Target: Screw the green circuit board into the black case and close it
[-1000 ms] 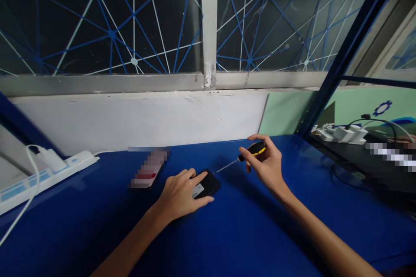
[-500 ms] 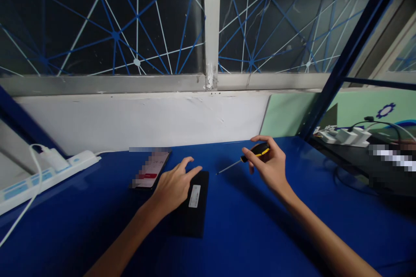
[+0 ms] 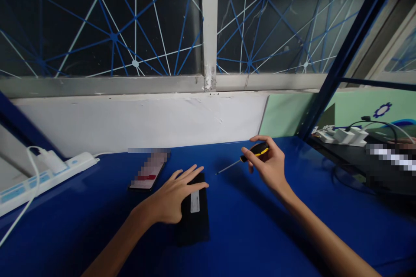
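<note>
My left hand [image 3: 173,194] lies over the upper left part of a flat black rectangular object [image 3: 196,227], its fingers stretched and spread. A white label [image 3: 195,202] shows on that object beside my thumb. What kind of object it is, I cannot tell. In my right hand [image 3: 269,162] is a screwdriver [image 3: 255,152] with a black and yellow handle, pinched between thumb and fingers. Its thin shaft slants down to the left, and the tip is just right of the black object, apart from it.
A phone [image 3: 151,171] with a lit, blurred screen lies left of my left hand. Along the left edge runs a white power strip [image 3: 76,164] with a plugged-in cable. Beyond the blue rack post [image 3: 328,95], chargers [image 3: 349,136] and cables sit on a black surface.
My left hand has spread its fingers and come down across the black object, which has turned slightly and shifted toward me. My right hand keeps the screwdriver almost still.
</note>
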Demonstrator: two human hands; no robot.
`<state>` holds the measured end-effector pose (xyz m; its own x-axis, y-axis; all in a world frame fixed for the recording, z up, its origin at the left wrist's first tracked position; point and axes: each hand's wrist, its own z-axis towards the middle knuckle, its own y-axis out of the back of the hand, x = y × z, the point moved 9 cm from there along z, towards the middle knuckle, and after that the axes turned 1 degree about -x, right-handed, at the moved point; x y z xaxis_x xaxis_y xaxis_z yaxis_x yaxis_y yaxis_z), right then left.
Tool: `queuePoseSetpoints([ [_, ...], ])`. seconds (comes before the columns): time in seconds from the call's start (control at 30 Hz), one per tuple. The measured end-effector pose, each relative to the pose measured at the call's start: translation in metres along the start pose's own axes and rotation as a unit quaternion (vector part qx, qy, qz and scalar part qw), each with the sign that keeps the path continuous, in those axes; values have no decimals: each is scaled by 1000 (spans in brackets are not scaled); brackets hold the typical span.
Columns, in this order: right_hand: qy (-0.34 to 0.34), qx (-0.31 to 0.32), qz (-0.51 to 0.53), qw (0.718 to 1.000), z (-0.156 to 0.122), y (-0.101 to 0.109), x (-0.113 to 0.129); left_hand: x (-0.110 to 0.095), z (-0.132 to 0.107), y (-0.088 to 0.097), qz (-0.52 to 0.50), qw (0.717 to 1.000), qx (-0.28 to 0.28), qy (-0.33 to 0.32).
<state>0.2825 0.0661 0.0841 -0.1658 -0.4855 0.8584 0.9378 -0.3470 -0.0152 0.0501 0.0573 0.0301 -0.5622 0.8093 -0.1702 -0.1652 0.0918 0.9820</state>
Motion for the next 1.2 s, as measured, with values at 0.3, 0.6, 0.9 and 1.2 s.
queuePoseSetpoints([
  [0.3, 10, -10, -5, 1000, 4, 6, -1, -8, 4, 3, 9, 999, -36, -11],
  [0.6, 17, -13, -5, 1000, 5, 8, -1, 6, 3, 14, 39, 994, -98, 39],
  [0.9, 11, -8, -9, 1000, 5, 5, -2, -28, 21, -16, 8, 991, -136, 3],
  [1.2, 19, -34, -7, 999, 8, 13, 2, -13, 13, 5, -17, 972, -232, 38],
])
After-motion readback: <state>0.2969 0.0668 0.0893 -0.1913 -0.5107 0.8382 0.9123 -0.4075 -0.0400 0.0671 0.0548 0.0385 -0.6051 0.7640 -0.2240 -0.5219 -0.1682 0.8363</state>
